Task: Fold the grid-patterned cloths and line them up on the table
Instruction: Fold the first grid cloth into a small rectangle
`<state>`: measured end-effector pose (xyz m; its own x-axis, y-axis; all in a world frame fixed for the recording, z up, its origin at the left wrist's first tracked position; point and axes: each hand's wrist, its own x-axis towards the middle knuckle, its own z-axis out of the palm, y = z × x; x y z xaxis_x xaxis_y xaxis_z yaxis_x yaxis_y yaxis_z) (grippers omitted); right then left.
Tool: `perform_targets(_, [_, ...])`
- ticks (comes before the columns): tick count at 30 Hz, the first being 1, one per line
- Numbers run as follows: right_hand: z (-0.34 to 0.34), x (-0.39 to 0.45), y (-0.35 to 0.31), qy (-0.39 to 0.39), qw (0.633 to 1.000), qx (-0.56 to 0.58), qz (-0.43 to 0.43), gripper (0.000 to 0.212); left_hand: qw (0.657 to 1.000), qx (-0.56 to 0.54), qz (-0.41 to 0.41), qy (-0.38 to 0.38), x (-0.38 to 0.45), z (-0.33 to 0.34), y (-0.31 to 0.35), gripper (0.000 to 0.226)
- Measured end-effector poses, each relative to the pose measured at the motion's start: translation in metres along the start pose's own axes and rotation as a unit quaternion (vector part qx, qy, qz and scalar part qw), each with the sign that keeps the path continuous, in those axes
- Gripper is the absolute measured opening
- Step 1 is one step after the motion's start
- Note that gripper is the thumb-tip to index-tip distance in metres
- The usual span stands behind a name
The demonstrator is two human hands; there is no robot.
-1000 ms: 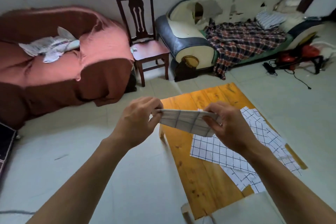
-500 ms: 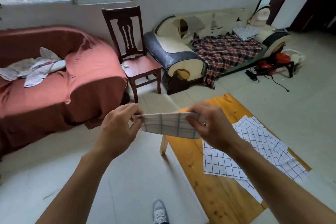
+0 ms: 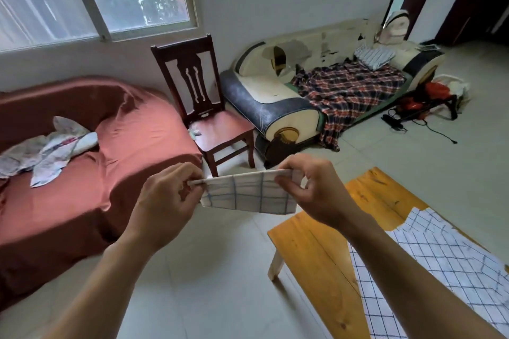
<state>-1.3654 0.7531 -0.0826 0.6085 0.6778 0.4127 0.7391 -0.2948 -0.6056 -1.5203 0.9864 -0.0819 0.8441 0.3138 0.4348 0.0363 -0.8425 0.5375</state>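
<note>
Head cam: my left hand (image 3: 165,201) and right hand (image 3: 311,190) pinch the top corners of a folded white blue-grid cloth (image 3: 249,194), held in the air left of the orange wooden surface (image 3: 316,250). Looks light and floppy, so corners are where I'd grab.

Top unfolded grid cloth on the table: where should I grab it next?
Judging by its pose, take the unfolded grid cloth by its jagged far edge, near the corner by the bare wooden table. That edge lies flat and uncovered. Come from above and pinch it there.
</note>
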Motion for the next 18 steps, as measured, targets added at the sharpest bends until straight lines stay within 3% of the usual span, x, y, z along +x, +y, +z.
perform_targets(8, [0.048,0.056,-0.023,0.054,0.995,-0.037,0.081,0.006,0.993,-0.08,0.062,-0.062,0.081,-0.014,-0.088,0.006])
perform_targets(18, [0.028,0.059,-0.011,0.167,0.96,-0.107,0.196,0.012,0.964,-0.156,0.172,-0.126,0.163,0.041,-0.094,0.012])
